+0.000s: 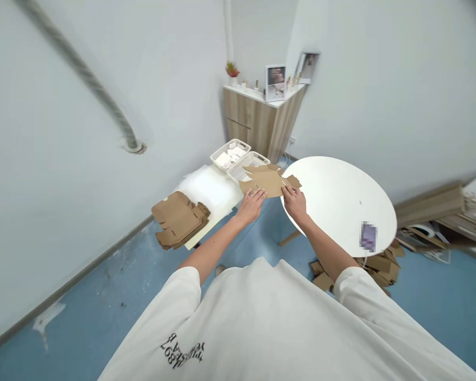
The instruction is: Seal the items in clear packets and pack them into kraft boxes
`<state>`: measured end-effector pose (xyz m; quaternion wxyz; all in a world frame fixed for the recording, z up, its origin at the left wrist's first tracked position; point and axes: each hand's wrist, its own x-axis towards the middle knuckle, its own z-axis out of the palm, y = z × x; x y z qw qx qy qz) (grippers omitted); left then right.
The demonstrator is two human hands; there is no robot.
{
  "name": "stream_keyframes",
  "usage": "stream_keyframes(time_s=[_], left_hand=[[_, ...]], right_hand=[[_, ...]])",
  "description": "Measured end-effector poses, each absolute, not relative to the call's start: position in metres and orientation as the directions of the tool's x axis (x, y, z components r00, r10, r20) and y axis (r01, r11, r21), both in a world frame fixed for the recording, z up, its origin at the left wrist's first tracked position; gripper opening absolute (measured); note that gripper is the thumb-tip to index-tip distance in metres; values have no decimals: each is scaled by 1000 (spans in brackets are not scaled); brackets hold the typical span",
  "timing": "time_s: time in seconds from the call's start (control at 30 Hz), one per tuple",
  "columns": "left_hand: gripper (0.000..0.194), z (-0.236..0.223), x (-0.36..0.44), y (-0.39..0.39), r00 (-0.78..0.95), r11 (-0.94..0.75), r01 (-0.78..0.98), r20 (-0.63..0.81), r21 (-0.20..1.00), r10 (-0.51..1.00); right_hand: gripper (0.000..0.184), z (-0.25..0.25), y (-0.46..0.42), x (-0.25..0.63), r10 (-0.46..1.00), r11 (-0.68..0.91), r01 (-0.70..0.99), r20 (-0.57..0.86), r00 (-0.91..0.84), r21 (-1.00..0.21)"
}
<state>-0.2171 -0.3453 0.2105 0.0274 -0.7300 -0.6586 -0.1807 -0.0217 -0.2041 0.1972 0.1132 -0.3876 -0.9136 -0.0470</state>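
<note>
An unfolded brown cardboard box is held up in front of me, between the low white table and the round one. My left hand, with a ring on one finger, grips its near edge on the left, fingers lying over the top. At the near right corner, my right hand pinches the cardboard by a slot, a ring showing on it too. Thumbs and the underside of the board are hidden. To the left lies a stack of flat cardboard boxes on the corner of the low table.
Two white baskets stand behind the board, one basket holding white items. At right is a round white table with a blurred purple object. Loose cardboard lies on the floor below it. A corner cabinet stands at the back.
</note>
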Motion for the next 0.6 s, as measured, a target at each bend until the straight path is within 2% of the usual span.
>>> stream_keyframes(time_s=[0.17,0.3,0.6], left_hand=[[63,203,-136,-291,225,-280,933,240,225,944],[62,190,-91,-261,355,-388,891,174,234,919],[52,138,-48,-203,506,-502,822,61,270,860]], right_hand=[[59,186,-192,84,814,551,834,208,-543,21],[56,169,-193,142,883,444,896,158,-442,28],[51,118,-191,195,962,272,962,22,-272,5]])
